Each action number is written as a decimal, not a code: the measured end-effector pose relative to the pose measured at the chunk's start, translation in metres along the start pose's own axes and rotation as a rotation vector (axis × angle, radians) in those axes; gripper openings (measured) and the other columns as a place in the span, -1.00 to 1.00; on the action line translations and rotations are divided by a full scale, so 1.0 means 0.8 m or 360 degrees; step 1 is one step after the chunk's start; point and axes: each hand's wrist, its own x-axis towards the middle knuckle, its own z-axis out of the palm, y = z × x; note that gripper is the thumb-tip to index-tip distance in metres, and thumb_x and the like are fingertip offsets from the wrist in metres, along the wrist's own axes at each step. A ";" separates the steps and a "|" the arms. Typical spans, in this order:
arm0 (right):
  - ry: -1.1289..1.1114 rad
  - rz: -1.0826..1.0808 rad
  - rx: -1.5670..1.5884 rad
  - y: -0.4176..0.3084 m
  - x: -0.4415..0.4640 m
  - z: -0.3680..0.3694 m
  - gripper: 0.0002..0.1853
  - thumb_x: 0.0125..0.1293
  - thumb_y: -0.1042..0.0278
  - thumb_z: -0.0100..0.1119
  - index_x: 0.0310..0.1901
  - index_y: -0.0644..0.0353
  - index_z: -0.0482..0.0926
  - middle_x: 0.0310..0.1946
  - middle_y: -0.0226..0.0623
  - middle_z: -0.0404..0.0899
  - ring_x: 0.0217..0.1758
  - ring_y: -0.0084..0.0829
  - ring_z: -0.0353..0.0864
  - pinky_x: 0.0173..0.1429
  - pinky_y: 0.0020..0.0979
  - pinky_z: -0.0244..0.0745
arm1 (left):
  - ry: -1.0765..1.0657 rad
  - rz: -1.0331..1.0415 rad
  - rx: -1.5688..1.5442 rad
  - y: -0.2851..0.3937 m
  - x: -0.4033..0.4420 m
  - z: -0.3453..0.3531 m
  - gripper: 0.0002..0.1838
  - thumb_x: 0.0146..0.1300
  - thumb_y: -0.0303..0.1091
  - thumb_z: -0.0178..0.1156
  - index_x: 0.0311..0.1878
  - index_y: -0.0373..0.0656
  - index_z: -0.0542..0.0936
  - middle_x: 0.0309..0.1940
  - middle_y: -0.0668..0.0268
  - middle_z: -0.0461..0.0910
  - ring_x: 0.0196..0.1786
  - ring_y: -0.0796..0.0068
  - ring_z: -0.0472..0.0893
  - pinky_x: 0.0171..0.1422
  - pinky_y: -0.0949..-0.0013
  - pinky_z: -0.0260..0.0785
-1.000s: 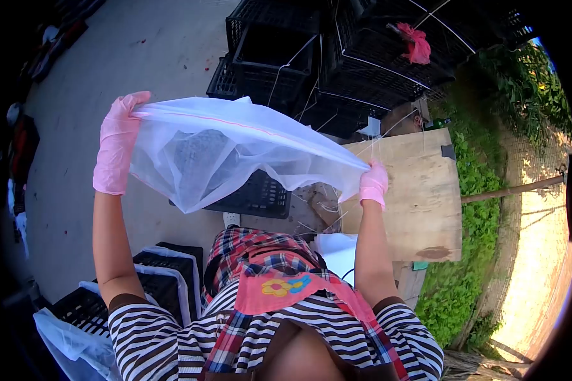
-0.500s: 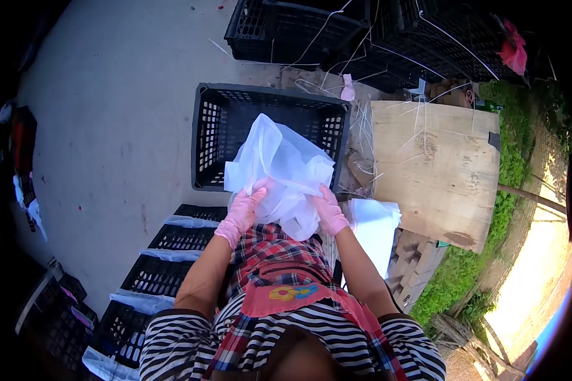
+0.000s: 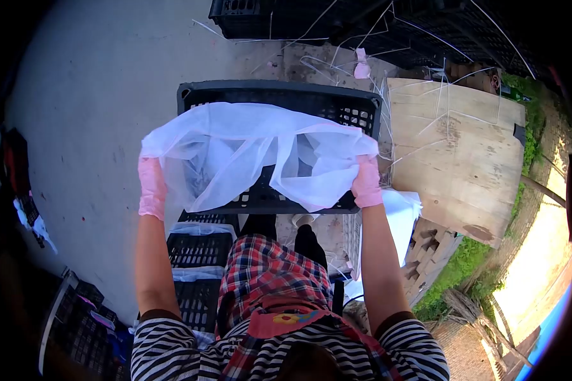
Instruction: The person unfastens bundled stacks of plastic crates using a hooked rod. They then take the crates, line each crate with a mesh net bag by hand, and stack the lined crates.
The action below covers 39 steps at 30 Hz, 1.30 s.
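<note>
A thin, see-through white plastic liner [image 3: 235,122] is spread wide between both hands above a black plastic crate [image 3: 279,87]. My left hand [image 3: 151,187], in a pink glove, grips the liner's left end beyond the crate's left side. At the opposite end, my right hand [image 3: 366,181], also pink-gloved, is closed on the liner near the crate's right side. The liner's front edge droops in loose folds, and crate mesh shows through a gap in the middle. Folds of the liner cover some of the fingertips.
Black crates with white liners [image 3: 200,249] stand in a row at my lower left. A pile of white sheets [image 3: 397,222] lies to the right, below a wooden board [image 3: 457,159]. Dark stacked crates [image 3: 279,22] and loose white straps [image 3: 321,66] are at the back.
My hands have moved far apart and forward. The bunched liner is now stretched across the crate, and my left hand has swung out to the left.
</note>
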 end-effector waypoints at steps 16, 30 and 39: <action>-0.0245 0.0515 -0.0534 -0.163 0.108 -0.100 -0.78 0.28 0.24 0.20 -0.15 0.20 0.57 -0.23 -0.43 0.58 -0.13 -0.56 0.52 0.03 -0.54 0.42 | -0.0642 -0.0505 0.0330 0.049 0.192 -0.042 -0.70 0.18 -0.19 0.30 -0.09 -0.14 0.60 -0.24 0.39 0.61 -0.15 0.52 0.55 0.02 0.43 0.40; 0.0168 0.0573 -0.0388 -0.101 0.134 -0.086 -0.64 0.27 0.08 0.21 -0.08 0.20 0.56 -0.28 -0.42 0.59 -0.30 -0.58 0.50 -0.21 -0.51 0.44 | -0.0471 -0.0800 0.0081 -0.040 0.157 -0.039 -0.63 0.21 -0.17 0.27 -0.03 -0.23 0.56 -0.12 0.34 0.59 -0.19 0.53 0.54 -0.05 0.42 0.41; -0.0254 0.0924 -0.1245 -0.042 -0.038 -0.129 -0.68 0.12 0.39 0.30 -0.07 0.14 0.52 -0.24 -0.42 0.60 -0.36 -0.61 0.57 -0.42 -0.63 0.49 | -0.0462 -0.0890 0.1704 0.001 -0.052 -0.063 -0.65 0.06 -0.29 0.40 -0.08 -0.17 0.60 -0.39 0.40 0.60 -0.40 0.65 0.49 -0.31 0.48 0.34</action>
